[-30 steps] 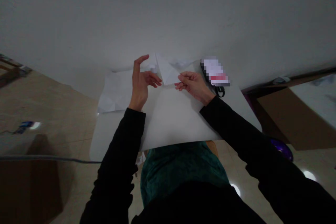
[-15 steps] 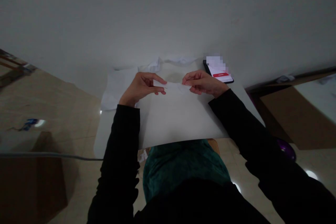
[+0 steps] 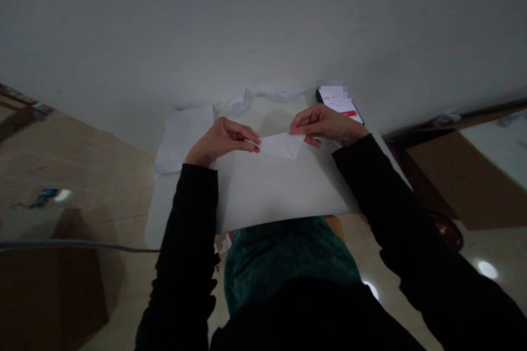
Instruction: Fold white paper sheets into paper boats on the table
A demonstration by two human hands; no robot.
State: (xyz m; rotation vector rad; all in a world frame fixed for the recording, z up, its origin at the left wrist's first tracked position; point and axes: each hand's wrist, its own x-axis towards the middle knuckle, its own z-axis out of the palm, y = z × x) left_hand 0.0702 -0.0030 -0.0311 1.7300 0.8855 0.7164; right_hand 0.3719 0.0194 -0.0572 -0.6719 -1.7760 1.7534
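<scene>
A small folded piece of white paper [image 3: 280, 145] is held just above a white table [image 3: 267, 192], stretched between both hands. My left hand [image 3: 222, 140] pinches its left end with fingers curled. My right hand [image 3: 325, 123] pinches its upper right corner. Both arms wear black sleeves.
Loose white sheets [image 3: 185, 134] lie at the table's back left and along the white wall. A phone [image 3: 341, 104] with a lit screen lies at the back right, close to my right hand. Brown cardboard [image 3: 465, 181] stands on the right. A cable [image 3: 74, 244] crosses the tiled floor at left.
One second ago my left hand was open and raised while my right hand held the paper upright. Both hands now pinch the paper, which has been lowered and lies flatter.
</scene>
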